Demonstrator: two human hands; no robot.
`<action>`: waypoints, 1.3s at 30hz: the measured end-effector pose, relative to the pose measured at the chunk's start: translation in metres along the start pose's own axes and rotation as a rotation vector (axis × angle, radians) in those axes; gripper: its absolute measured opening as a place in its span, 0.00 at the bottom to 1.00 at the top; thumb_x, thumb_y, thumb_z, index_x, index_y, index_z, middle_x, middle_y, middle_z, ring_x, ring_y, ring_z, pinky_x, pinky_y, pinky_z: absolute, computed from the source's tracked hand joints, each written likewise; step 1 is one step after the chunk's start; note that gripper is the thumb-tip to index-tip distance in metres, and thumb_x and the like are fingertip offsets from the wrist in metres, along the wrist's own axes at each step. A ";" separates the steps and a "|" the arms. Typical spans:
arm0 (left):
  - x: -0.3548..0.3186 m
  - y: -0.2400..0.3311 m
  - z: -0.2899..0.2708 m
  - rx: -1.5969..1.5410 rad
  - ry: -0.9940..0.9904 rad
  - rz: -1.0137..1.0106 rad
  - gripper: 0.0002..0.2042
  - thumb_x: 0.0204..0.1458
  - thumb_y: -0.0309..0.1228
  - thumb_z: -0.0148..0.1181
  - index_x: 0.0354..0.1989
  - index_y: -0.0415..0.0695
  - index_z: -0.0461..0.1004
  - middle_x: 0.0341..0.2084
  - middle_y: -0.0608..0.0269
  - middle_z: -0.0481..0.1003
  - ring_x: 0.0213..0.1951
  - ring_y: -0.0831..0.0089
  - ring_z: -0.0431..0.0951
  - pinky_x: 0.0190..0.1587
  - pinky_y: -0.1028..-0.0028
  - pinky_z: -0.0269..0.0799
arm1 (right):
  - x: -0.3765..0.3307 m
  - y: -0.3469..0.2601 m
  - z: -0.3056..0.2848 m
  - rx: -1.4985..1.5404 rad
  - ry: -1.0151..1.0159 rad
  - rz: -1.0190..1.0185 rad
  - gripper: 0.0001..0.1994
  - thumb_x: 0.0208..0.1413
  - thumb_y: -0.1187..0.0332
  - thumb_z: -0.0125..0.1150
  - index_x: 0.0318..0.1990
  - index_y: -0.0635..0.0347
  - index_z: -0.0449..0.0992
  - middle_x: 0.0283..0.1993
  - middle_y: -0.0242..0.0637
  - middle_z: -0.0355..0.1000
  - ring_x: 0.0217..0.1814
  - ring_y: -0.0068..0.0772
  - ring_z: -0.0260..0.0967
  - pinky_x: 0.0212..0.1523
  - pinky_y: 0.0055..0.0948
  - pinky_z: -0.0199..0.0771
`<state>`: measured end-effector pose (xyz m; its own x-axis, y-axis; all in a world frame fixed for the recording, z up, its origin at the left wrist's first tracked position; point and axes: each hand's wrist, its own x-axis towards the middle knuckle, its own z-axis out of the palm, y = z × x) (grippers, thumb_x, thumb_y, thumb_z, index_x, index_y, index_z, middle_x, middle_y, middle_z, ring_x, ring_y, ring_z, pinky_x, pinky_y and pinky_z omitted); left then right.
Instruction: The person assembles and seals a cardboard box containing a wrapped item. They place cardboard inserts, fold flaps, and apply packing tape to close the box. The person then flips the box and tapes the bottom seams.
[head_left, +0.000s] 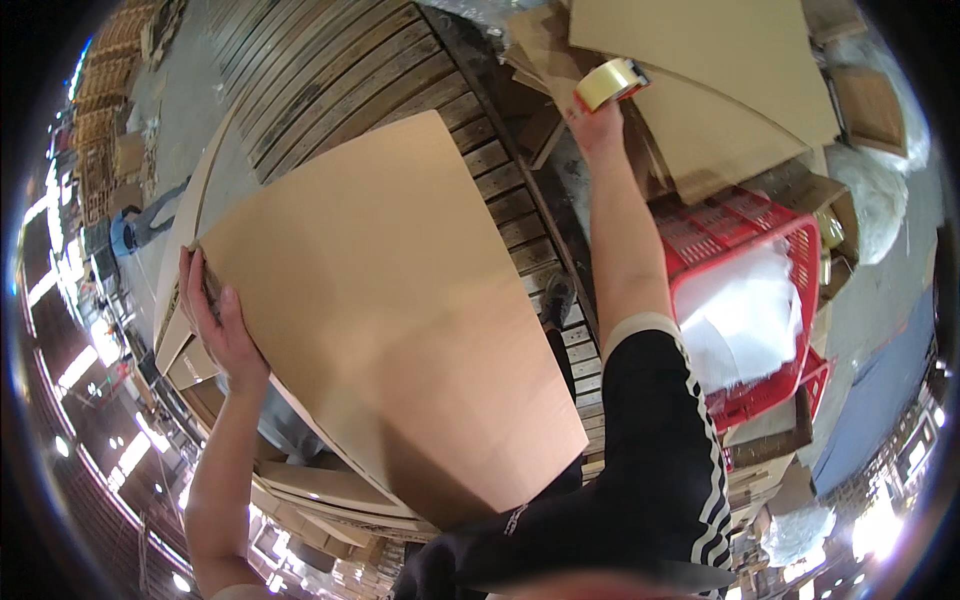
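Note:
A large brown cardboard box (380, 290) fills the middle of the view, its broad flat face turned up. My left hand (222, 335) grips its left edge, thumb along the top face and fingers around the corner. Stretched far out to the right, my right hand (598, 128) is closed on a tape dispenser (608, 84), which carries a wide roll of yellowish tape and has a red and dark frame. The dispenser is apart from the box, near flat cardboard sheets (700, 90). My right fingers are partly hidden behind it.
Wooden slats (350, 80) run beneath and beyond the box. A red plastic basket (808, 290) with white sheet material stands at right, beside an open carton (845, 215) holding tape rolls. More cardboard (330, 510) lies at lower left. Another person (125, 232) is far left.

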<state>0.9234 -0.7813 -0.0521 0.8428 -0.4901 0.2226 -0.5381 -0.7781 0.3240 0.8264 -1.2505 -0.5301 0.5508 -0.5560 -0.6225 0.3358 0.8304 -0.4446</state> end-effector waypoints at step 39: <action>-0.157 0.122 -0.168 -1.479 -0.357 -0.267 0.50 0.54 0.41 0.75 0.77 0.27 0.52 0.57 0.26 0.75 0.58 0.45 0.80 0.62 0.57 0.76 | -0.807 -0.002 0.153 -0.508 -0.334 -0.366 0.16 0.60 0.79 0.68 0.55 0.61 0.76 0.48 0.42 0.77 0.47 0.37 0.74 0.48 0.32 0.79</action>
<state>0.7232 -0.7331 0.1064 0.7568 -0.6380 -0.1421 0.2721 0.1098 0.9560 0.4982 -0.7980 0.0722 0.7031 -0.6876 -0.1813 0.1910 0.4281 -0.8833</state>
